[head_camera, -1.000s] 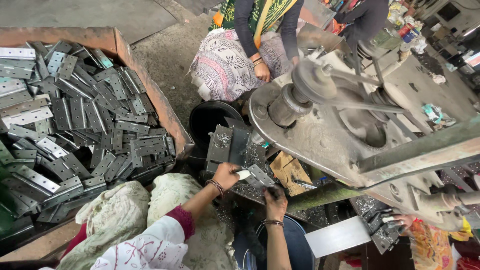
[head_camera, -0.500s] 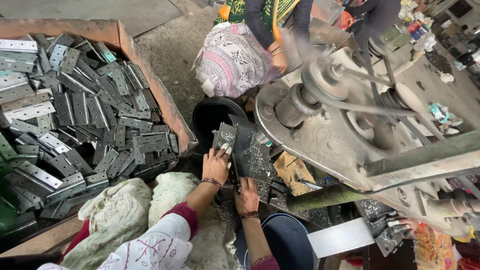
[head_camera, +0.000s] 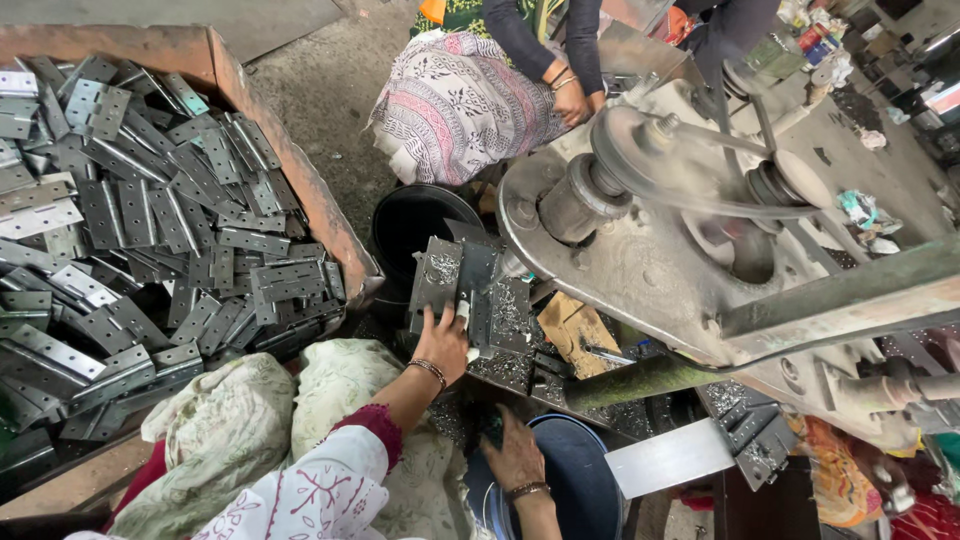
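My left hand (head_camera: 443, 340) reaches forward from a white and maroon sleeve and grips the near end of a dark hinge plate (head_camera: 437, 272). That plate lies among several others on the machine's work surface (head_camera: 515, 320), which is covered in metal shavings. My right hand (head_camera: 515, 455), with a bangle at the wrist, rests low over the rim of a blue bucket (head_camera: 580, 480). Its palm faces away from me, so I cannot see whether it holds anything.
A rusty crate (head_camera: 300, 190) heaped with grey hinge plates fills the left. A black bucket (head_camera: 420, 220) stands behind the work surface. A belt-driven press with a spinning flywheel (head_camera: 650, 170) looms on the right. Another person (head_camera: 455, 100) sits beyond it. Cloth sacks (head_camera: 220, 430) lie on the near left.
My hands were together over a small piece. The left one has since gone forward onto the hinge plates, and the right has dropped back to the blue bucket.
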